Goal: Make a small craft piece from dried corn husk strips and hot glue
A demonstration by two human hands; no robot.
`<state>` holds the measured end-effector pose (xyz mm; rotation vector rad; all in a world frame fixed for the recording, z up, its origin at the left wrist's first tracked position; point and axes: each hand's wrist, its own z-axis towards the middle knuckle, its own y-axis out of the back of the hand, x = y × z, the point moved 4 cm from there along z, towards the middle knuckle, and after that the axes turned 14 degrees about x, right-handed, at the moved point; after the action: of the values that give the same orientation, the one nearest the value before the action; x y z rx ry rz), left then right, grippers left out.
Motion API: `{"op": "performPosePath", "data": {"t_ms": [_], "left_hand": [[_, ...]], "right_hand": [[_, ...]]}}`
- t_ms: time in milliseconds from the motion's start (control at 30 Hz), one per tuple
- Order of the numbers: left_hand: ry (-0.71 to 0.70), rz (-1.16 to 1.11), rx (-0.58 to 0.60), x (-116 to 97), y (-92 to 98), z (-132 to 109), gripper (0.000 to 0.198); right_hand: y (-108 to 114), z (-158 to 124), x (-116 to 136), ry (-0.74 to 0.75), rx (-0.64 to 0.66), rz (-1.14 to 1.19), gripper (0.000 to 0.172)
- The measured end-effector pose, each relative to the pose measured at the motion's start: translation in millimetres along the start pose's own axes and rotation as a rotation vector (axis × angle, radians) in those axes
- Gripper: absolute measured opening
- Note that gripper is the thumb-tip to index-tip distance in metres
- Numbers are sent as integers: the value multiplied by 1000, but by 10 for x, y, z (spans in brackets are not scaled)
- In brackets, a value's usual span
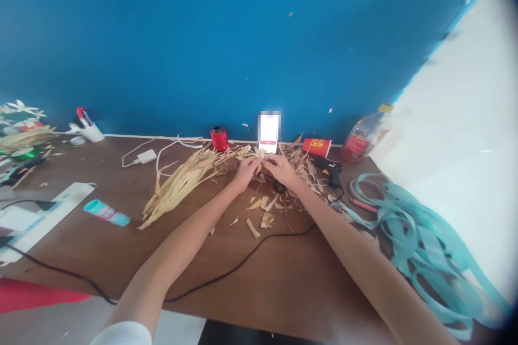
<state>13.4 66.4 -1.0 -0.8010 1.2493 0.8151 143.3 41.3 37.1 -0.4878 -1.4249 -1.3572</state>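
Note:
My left hand (247,172) and my right hand (282,168) meet over the far middle of the table, fingers bent inward. Between the fingertips of both is a pale dried-husk piece (259,154) with pointed strips, partly hidden by the fingers. Just behind it stands a lit phone (268,129), its upper screen blurred. To the left of my left hand lies a bundle of dried husks (182,183). Loose husk scraps (267,205) are scattered below my hands, and more are heaped beside my right hand.
At right are a black glue gun (332,171), a red cup (316,147), a bottle (364,135) and tangled teal ribbon (413,237). A red spool (219,139), blue tube (107,212) and power strip (60,215) are left. A black cable (251,253) crosses the table (226,291).

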Motion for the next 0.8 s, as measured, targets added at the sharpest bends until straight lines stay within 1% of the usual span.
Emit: {"op": "performPosePath", "data": {"t_ms": [133, 233, 367, 433, 500, 600, 667, 733, 767, 800], "left_hand": [[13, 32, 30, 12, -15, -6, 38], [16, 45, 36, 25, -22, -9, 38], [1, 4, 48, 13, -19, -4, 38], [-7, -90, 56, -9, -12, 2, 41], [-26, -182, 35, -37, 3, 8, 44], [-7, -205, 30, -47, 5, 19, 43], [10, -200, 23, -34, 5, 24, 40], [20, -188, 9, -19, 9, 24, 39], [24, -177, 2, -14, 11, 22, 39], [29, -165, -5, -13, 12, 19, 39]], "right_hand": [[18, 7, -66, -26, 102, 82, 20], [65, 8, -48, 18, 136, 8, 24], [128, 0, -5, 89, 124, -155, 22], [165, -9, -3, 98, 104, -229, 18], [225, -17, -12, 81, 46, -266, 16], [314, -21, -16, 59, -56, -271, 15], [335, -11, -36, 26, -88, -277, 23], [320, 8, -78, -11, -91, -268, 31], [298, 20, -100, -13, -72, -244, 29], [269, 32, -119, 0, -45, -207, 24]]}}
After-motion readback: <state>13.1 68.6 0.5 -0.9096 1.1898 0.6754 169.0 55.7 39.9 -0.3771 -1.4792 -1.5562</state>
